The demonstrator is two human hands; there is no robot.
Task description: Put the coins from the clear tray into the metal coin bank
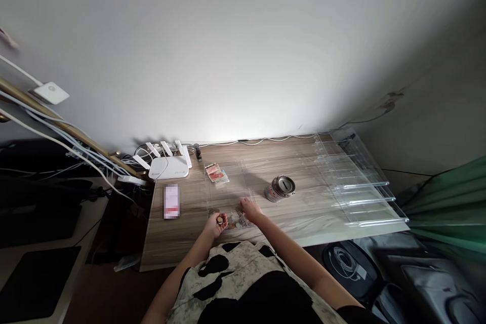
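Observation:
My left hand (216, 223) is cupped palm up near the front of the wooden table (182, 243), with a small stack of coins (219, 220) held in it. My right hand (250, 209) reaches down onto a loose pile of coins (240, 221) lying on the table just beside the left hand; its fingers are bent onto the coins, and whether it grips one is too small to tell. A round tin money box (280, 188) with a slot in its lid stands a little to the right of the right hand.
A few banknotes (216, 173) lie behind the coins. A white router (167, 164) and cables sit at the back left, a phone (171, 201) lies at the left, and a clear acrylic rack (353, 177) fills the right side. A bag (349, 263) stands under the table's right edge.

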